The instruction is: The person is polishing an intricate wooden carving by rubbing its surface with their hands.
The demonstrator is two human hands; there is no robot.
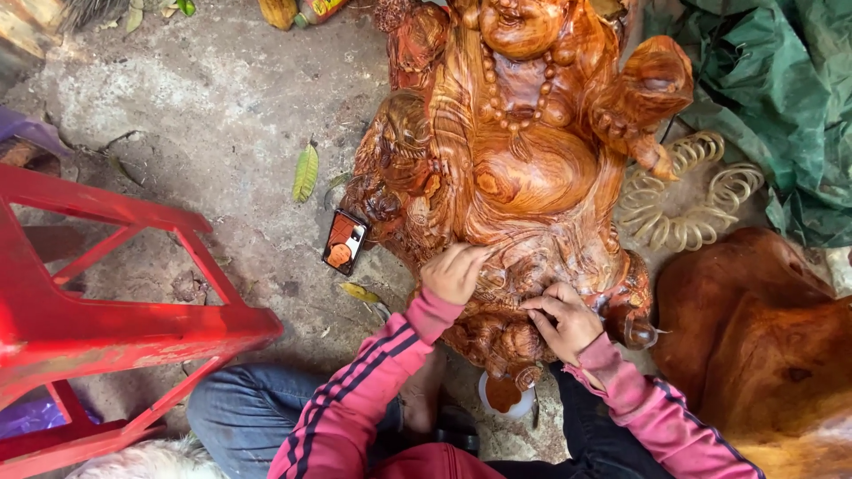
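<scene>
Stuff lying around on the concrete floor (222,98)

Red plastic stool (98,328) takes up the near left, with a phone (344,241) lying flat just right of it and a green leaf (305,172) a bit farther back. On the right there's a coiled pale hose (688,208), a green tarp (772,89) bunched in the far corner, and a big reddish wood chunk (763,346) nearer.
</scene>
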